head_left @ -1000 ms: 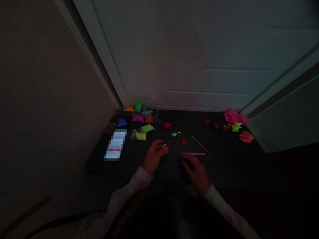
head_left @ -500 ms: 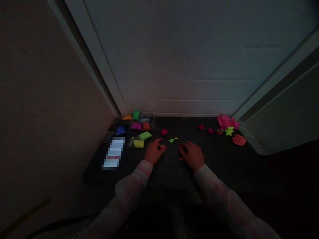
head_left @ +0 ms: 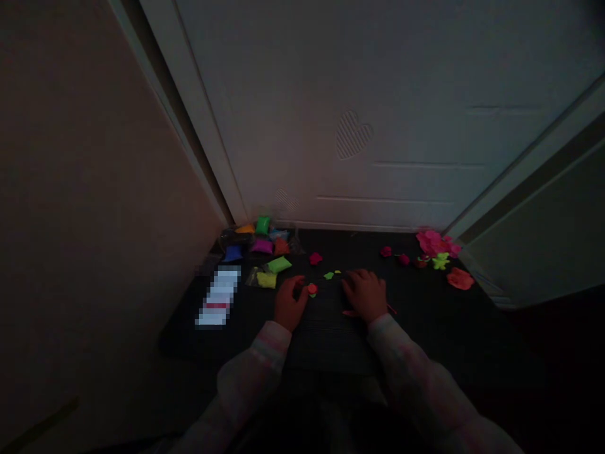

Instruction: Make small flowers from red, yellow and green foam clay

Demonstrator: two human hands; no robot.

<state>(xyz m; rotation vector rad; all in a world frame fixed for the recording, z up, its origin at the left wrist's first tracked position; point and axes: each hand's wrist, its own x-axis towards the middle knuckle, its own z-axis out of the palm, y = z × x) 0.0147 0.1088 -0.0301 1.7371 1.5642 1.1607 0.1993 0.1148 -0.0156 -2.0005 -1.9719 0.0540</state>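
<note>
My left hand (head_left: 289, 304) is on the left middle of the dark table. Its thumb and bent fingers are at a small red and green clay piece (head_left: 312, 289), which the thumb tip touches. My right hand (head_left: 367, 295) is bent over the table to the right, fingers curled down and tips partly hidden. What lies under them is not visible. A flat pink strip (head_left: 350, 313) shows below this hand, and the end of a thin pink stick (head_left: 392, 308) shows past its right side. Between the hands lie a green clay leaf (head_left: 328, 276) and a yellow bit (head_left: 337, 272).
Bags of coloured clay (head_left: 263, 246) lie at the back left, above a pixelated bright panel (head_left: 218, 296). A pink clay flower (head_left: 316, 258) is at the back. Small clay pieces (head_left: 403, 259), a yellow-green bear (head_left: 441, 261) and larger flowers (head_left: 459, 279) are at the right, before a white door (head_left: 283, 126).
My right hand has moved up and inward, now covering the spot where a brown disc lay and most of the pink tools. The red and green piece has shifted slightly away from me.
</note>
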